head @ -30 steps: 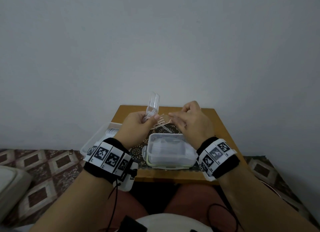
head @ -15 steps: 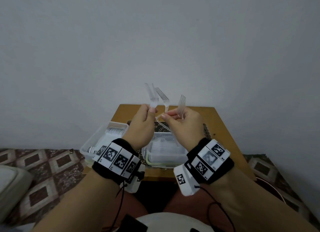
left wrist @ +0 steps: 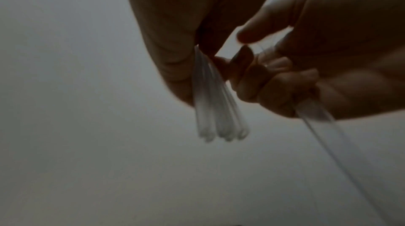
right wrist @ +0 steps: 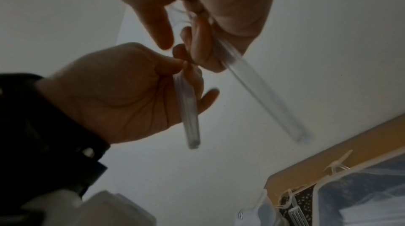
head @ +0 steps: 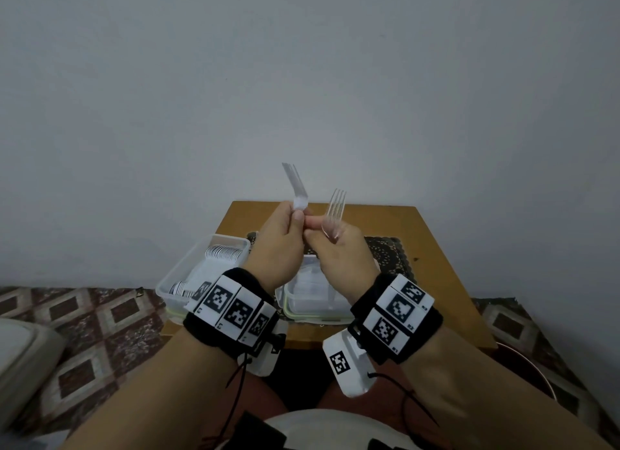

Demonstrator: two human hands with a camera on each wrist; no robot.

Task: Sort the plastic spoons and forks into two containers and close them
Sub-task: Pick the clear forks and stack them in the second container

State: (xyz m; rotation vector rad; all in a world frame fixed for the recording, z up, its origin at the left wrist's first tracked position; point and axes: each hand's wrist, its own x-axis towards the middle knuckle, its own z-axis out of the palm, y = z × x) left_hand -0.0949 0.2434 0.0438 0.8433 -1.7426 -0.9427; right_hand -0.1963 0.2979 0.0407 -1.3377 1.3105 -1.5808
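Both hands are now holding their forks higher above the table, drawn apart into two lots. Left hand (head: 280, 245) is pinching a small bunch of clear plastic forks (head: 295, 188), tines pointing to 11 o'clock. Right hand (head: 339, 251) is gripping a single clear plastic fork (head: 333, 214), tines upright. To do this well, she is probably best nesting the single fork into the bunch, tines aligned, before lowering them into the clear lidless container (head: 312, 302) at 6 o'clock.

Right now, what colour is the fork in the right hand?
Clear, colourless plastic; the fork in the right hand shows best in the head view.
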